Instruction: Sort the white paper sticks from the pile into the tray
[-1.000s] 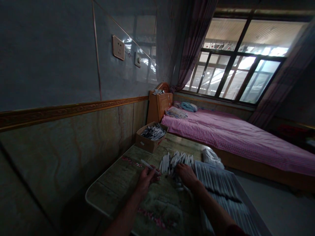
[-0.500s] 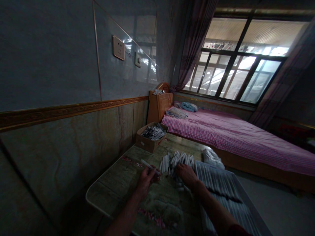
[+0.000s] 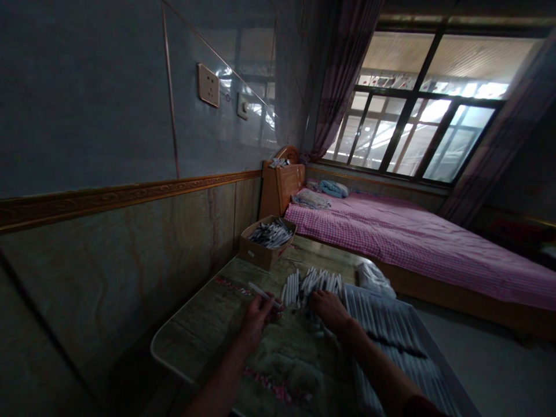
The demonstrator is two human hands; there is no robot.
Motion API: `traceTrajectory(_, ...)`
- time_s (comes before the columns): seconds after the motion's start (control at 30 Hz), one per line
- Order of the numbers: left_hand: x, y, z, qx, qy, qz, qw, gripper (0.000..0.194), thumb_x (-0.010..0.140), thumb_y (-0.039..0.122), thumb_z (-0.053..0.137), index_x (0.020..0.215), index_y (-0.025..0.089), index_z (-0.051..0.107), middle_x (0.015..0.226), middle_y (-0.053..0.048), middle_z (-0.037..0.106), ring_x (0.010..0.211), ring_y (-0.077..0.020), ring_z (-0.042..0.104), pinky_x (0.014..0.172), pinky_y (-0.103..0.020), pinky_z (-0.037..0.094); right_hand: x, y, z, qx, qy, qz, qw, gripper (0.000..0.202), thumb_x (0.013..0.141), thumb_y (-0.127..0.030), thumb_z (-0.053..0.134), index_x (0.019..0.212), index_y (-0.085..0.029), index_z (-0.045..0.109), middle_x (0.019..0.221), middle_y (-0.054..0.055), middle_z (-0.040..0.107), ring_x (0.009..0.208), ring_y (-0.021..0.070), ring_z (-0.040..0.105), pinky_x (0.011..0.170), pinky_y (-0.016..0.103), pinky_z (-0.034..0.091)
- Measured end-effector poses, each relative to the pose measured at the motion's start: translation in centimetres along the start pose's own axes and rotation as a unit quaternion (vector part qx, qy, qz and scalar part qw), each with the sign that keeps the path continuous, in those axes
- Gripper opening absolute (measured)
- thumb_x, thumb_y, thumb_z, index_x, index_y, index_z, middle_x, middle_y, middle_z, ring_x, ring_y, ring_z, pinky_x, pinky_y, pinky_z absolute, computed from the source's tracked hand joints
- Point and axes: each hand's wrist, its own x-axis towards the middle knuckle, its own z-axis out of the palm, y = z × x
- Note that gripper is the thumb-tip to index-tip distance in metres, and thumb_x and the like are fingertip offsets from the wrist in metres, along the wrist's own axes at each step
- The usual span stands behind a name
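My left hand (image 3: pixel 259 315) is positioned above the worktop (image 3: pixel 186 336), to the left of the loose rods. Its fingers are clamped on a slender pale rod (image 3: pixel 264 294), which is tilted, the free end directed away from me and to the left.

My right hand (image 3: pixel 329 308) is placed at the near side of a pile of loose rods (image 3: pixel 322 279). Its fingers point down into the pile; I cannot tell whether they are apart or closed on a rod. Several rods lie side by side at the left of the pile.

A shallow tray (image 3: pixel 440 347) adjoins the pile on the right and contains closely spaced pale rods, with a dark band across them. My right forearm extends over the tray. A crumpled plastic bag (image 3: pixel 374 279) sits just beyond the tray. An open cardboard box (image 3: pixel 257 255), filled with similar rods, stands on the worktop, beyond my left hand. The bed (image 3: pixel 391 231) is located beyond the worktop.
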Motion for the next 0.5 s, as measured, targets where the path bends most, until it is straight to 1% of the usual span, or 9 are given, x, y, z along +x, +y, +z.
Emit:
traceTrajectory(0.3,0.0,0.0,0.0,0.004,-0.003,-0.002,1.0,0.048,0.056,0.039,0.086,0.087,0.016,0.057,0.074,-0.002,0.073,0.065,-0.0167,0.07,0.055,-0.025,0.056,0.1,0.3,0.9,0.003,0.015,-0.006,1.0,0.017,0.088,-0.008,0.053,0.084,-0.016,0.068,0.092,0.009,0.067,0.084,0.0195,0.06,0.07,0.03,0.045)
traceTrajectory(0.37,0.0,0.0,0.0,0.005,-0.004,0.003,1.0,0.048,0.057,0.04,0.085,0.087,0.016,0.058,0.073,-0.002,0.073,0.064,-0.0164,0.069,0.054,-0.025,0.056,-0.1,0.3,1.1,0.008,0.027,-0.004,1.0,0.016,0.089,-0.009,0.053,0.084,-0.016,0.066,0.091,0.008,0.066,0.084,0.0193,0.06,0.071,0.03,0.044)
traceTrajectory(0.5,0.1,0.0,-0.1,-0.002,-0.001,0.0,1.0,0.049,0.054,0.041,0.086,0.086,0.016,0.058,0.074,-0.002,0.073,0.064,-0.0174,0.07,0.054,-0.025,0.056,-0.7,0.4,1.0,0.029,0.066,0.011,0.997,0.015,0.091,-0.01,0.051,0.09,-0.017,0.064,0.093,0.007,0.065,0.084,0.0175,0.06,0.073,0.028,0.042)
